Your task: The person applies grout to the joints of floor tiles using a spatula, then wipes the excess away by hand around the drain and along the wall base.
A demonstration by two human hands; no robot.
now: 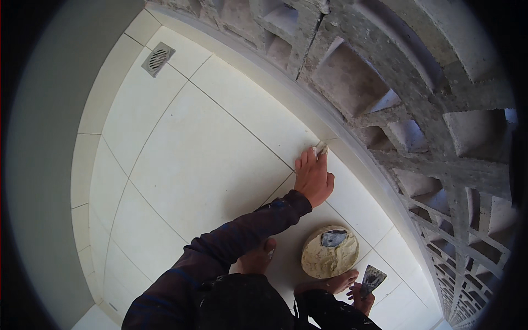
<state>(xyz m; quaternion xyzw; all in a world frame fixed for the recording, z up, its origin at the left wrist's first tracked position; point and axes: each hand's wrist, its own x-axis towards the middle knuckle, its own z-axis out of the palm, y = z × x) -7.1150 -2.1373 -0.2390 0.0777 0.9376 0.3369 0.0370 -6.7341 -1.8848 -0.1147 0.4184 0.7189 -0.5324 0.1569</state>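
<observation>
So the left hand is stretched way out on a dark-sleeved arm, fingers pinched on a small pale scraper pressed into the white floor tile joint beside the grey concrete block wall. Right hand sits low, wrapped round a smeared metal putty knife, near the round mortar-caked bowl.

A tiled balcony or wash area: white floor tiles, floor drain, concrete breeze-block wall.
</observation>
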